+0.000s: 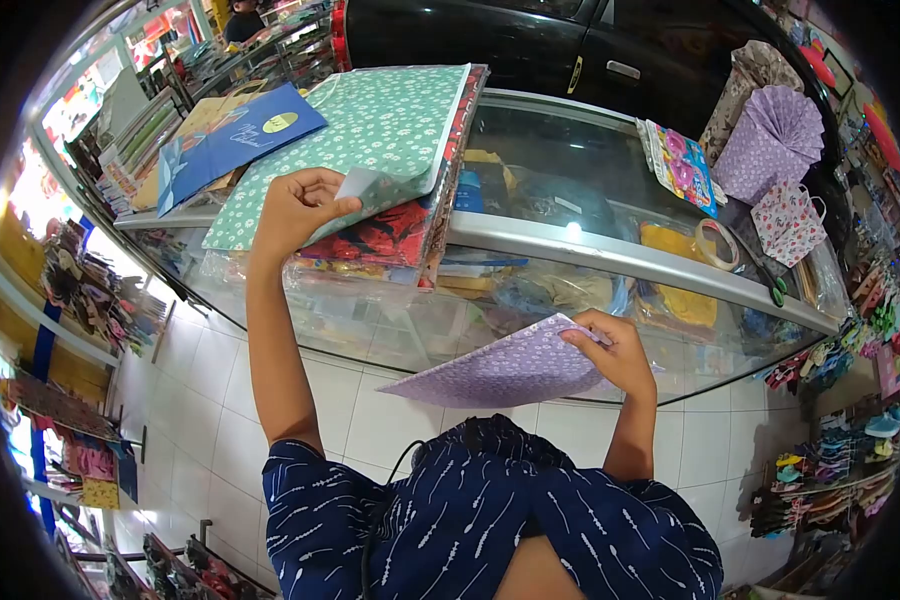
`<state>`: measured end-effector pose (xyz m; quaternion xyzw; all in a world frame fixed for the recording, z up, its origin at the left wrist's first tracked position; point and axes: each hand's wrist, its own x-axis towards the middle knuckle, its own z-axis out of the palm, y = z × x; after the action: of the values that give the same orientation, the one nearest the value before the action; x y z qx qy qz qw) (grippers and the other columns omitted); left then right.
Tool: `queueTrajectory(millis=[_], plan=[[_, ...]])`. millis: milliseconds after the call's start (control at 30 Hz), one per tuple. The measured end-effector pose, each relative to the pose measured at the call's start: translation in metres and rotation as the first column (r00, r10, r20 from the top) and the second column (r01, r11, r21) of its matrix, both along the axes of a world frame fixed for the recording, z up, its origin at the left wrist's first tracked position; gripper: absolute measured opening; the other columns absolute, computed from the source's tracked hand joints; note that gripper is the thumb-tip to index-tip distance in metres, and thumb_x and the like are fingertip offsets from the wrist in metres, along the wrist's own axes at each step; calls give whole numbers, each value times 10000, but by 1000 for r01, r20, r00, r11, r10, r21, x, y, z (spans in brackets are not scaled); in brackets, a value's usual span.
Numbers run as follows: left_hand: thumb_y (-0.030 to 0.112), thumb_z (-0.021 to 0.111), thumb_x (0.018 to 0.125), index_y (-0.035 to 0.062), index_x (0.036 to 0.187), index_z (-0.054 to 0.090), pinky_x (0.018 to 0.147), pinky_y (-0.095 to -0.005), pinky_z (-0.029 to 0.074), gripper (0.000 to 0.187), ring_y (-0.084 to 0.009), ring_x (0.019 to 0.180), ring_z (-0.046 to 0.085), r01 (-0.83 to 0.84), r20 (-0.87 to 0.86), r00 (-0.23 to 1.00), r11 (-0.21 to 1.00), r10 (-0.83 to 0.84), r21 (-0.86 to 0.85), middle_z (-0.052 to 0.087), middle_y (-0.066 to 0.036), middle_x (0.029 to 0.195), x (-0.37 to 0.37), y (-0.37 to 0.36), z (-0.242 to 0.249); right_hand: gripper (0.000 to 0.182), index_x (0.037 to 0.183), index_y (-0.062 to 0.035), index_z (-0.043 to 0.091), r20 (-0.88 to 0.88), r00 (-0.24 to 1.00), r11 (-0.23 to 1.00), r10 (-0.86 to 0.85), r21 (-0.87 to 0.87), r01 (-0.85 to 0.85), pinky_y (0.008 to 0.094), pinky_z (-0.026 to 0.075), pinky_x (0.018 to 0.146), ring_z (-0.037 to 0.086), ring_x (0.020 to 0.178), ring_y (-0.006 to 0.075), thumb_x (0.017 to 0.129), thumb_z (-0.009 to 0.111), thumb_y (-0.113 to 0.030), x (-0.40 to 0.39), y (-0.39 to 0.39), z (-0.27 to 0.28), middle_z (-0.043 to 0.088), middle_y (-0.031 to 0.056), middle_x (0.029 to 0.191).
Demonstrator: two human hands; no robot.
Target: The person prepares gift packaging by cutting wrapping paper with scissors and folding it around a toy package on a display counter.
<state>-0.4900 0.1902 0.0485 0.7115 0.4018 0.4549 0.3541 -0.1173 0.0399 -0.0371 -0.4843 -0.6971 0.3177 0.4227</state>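
Note:
My left hand (296, 212) is closed on the near edge of a green daisy-patterned paper sheet (370, 120), whose corner curls up to show a pale underside. Beneath that lifted corner lies red patterned paper (375, 238) in clear plastic. My right hand (615, 352) pinches a purple flowered paper sheet (490, 372) by its upper right part, tilted in front of the glass counter. The fingertips behind the purple sheet are partly hidden. On the far left of the green sheet rests a blue envelope-like paper item (235, 140).
On the glass display counter (530, 240) are a tape roll (716, 245), scissors (773, 285) and a colourful packet (682, 165). At its right end stand a purple pleated paper fan shape (770, 140) and a floral bag (788, 222). A black vehicle (470, 45) is behind. A person (242, 22) is far left.

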Motion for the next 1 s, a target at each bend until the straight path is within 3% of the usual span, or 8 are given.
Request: queueTrajectory(millis=[100, 300, 433, 633, 733, 833, 933, 1000], plan=[[68, 812, 655, 11, 958, 646, 599, -178, 422, 350, -41, 669, 560, 149, -55, 987, 989, -148, 4, 663, -19, 808, 1, -1, -2, 130, 860, 3, 644, -4, 1000, 1000, 12, -3, -12, 238, 434, 609, 569, 686, 101, 822, 666, -119, -1, 2, -2, 645, 47, 767], [111, 843, 587, 96, 1051, 639, 648, -234, 436, 506, -65, 786, 562, 94, -304, 947, 994, -105, -52, 662, 19, 866, 12, -18, 7, 129, 874, -8, 650, 3, 1000, 1000, 16, 5, -16, 235, 430, 574, 578, 688, 110, 820, 669, -123, 0, 2, -1, 648, 47, 781], [129, 820, 623, 95, 937, 661, 663, -271, 441, 353, -130, 771, 572, -64, -223, 950, 833, 221, 550, 666, -18, 886, 47, -58, -3, 134, 887, -20, 653, 28, 999, 998, -26, 57, 25, 239, 436, 556, 588, 685, 125, 819, 668, -133, 5, -3, 8, 651, 55, 787], [139, 797, 662, 44, 964, 656, 786, -329, 467, 347, -249, 895, 610, 15, -24, 1000, 909, -5, 416, 663, -67, 913, 160, -134, -42, 129, 889, -21, 651, 36, 999, 993, -32, 114, 28, 269, 453, 589, 598, 695, 164, 813, 664, -126, 9, -17, 27, 650, 68, 792], [143, 784, 692, 35, 1005, 650, 758, -296, 467, 357, -209, 846, 614, 74, 47, 995, 950, -92, 304, 661, -78, 892, 190, -134, -64, 131, 892, -25, 648, 68, 997, 981, -25, 195, 11, 287, 455, 599, 603, 695, 184, 803, 668, -118, 14, -23, 26, 647, 84, 792], [145, 748, 750, 24, 993, 644, 689, -248, 451, 292, -137, 750, 583, 203, -76, 976, 979, -205, -35, 651, -90, 851, 192, -136, -76, 141, 890, -25, 643, 60, 998, 978, -24, 210, 11, 293, 456, 606, 606, 686, 185, 790, 678, -118, 23, -29, 30, 646, 97, 789], [133, 680, 829, 18, 954, 640, 623, -210, 408, 175, -69, 680, 508, -56, 18, 998, 989, 54, 134, 623, -58, 786, 193, -135, -86, 159, 889, -29, 638, 102, 993, 996, -52, 78, 44, 296, 456, 617, 606, 672, 187, 771, 693, -119, 60, -39, 23, 648, 100, 787], [139, 616, 886, 16, 905, 626, 604, -197, 376, 125, -46, 677, 464, -174, 192, 969, 982, 158, 71, 582, 4, 753, 189, -133, -94, 208, 902, -27, 651, 209, 972, 994, -107, 37, 102, 264, 455, 660, 588, 705, 137, 737, 736, -121, 99, -47, 13, 651, 48, 780]])
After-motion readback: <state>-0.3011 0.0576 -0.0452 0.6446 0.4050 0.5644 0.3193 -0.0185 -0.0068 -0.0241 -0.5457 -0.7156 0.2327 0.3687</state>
